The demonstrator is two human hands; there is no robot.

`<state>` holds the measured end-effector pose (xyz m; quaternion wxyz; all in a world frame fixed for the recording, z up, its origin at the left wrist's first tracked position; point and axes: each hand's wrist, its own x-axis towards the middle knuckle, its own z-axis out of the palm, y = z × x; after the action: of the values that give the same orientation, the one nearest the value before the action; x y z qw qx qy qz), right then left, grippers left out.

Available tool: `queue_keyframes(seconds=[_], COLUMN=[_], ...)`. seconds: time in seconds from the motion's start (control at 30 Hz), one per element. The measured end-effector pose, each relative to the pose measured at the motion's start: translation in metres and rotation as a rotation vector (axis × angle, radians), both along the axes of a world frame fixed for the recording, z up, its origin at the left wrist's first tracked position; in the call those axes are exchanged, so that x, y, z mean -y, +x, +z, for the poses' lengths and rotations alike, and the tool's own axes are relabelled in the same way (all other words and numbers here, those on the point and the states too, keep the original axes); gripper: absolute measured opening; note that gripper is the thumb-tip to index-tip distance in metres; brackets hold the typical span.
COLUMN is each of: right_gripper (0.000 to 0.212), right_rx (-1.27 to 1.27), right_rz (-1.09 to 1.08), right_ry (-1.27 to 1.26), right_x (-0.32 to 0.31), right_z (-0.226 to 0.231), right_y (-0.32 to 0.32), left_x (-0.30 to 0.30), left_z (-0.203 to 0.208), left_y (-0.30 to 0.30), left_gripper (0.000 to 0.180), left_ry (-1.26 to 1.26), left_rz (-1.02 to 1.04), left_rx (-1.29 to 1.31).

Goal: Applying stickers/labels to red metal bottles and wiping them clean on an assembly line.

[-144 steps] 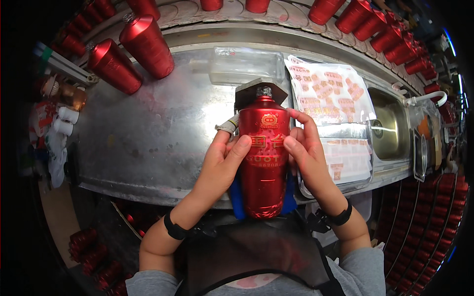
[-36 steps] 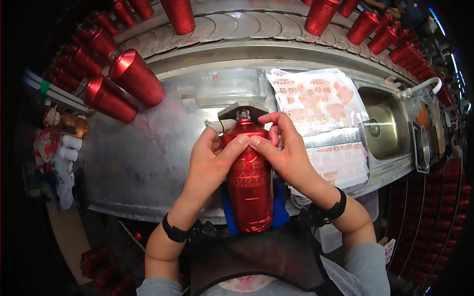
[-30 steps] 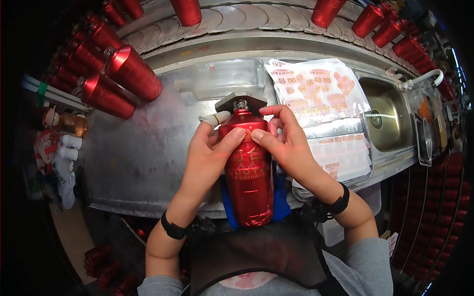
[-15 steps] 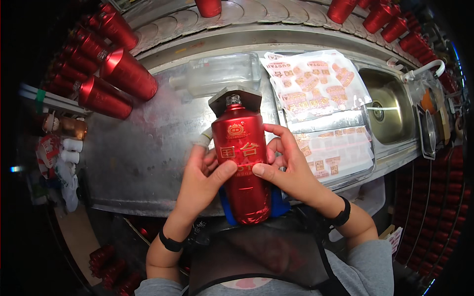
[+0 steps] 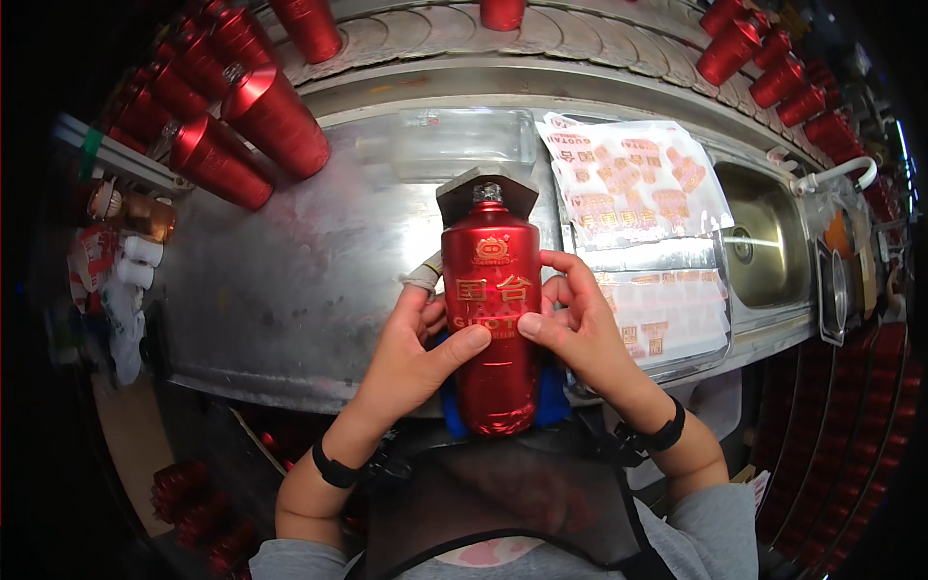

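A red metallic bottle (image 5: pixel 493 372) with raised gold lettering lies in front of me, its neck pointing away. My left hand (image 5: pixel 420 353) grips its left side, thumb pressed on the front near the lower lettering. A pale wrap covers one finger of that hand. On the other side my right hand (image 5: pixel 585 324) holds the bottle, thumb on the lettering and fingers curled at the edge. Beneath the neck is a dark angular rest (image 5: pixel 454 205), and a blue cloth or pad (image 5: pixel 553 398) shows under the base.
Sheets of gold-and-red stickers (image 5: pixel 638 179) lie right of the bottle, beside a metal sink (image 5: pixel 749 237). A clear glass bottle (image 5: pixel 454 140) lies behind. Red bottles (image 5: pixel 275 121) stand at left, others ride a slatted conveyor (image 5: pixel 599 39) along the back. The metal worktop (image 5: pixel 280 280) extends left.
Bottles on the conveyor have moved right. The whole view has shifted slightly. Both hands keep their hold on the red bottle, and its lower lettering shows more between the thumbs.
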<state>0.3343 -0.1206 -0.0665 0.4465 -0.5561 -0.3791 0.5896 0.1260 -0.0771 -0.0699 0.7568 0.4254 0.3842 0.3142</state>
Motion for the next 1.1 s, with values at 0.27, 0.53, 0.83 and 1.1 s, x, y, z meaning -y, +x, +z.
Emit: queue_keyframes(seconds=[0.27,0.53,0.83,1.1], right_gripper=[0.025,0.042,0.025,0.023], right_rx=[-0.481,0.187,0.867,0.924], right_rz=[-0.406,-0.14,0.122,0.053], right_ry=[-0.154,0.26,0.764,0.732], right_x=[-0.025,-0.013,-0.063,-0.054], right_z=[0.0,0.045,0.063,0.062], right_y=[0.052,-0.001,-0.011,0.0], left_x=[0.002,0.002,0.003,-0.002], left_z=[0.0,0.007,0.002,0.006], left_y=[0.005,0.011,0.005,0.008], left_gripper=[0.087,0.074,0.078,0.083], left_ry=[0.087,0.059,0.142,0.12], left_rz=[-0.044,0.056,0.025,-0.001], left_rx=[-0.012,-0.06,-0.043,-0.039])
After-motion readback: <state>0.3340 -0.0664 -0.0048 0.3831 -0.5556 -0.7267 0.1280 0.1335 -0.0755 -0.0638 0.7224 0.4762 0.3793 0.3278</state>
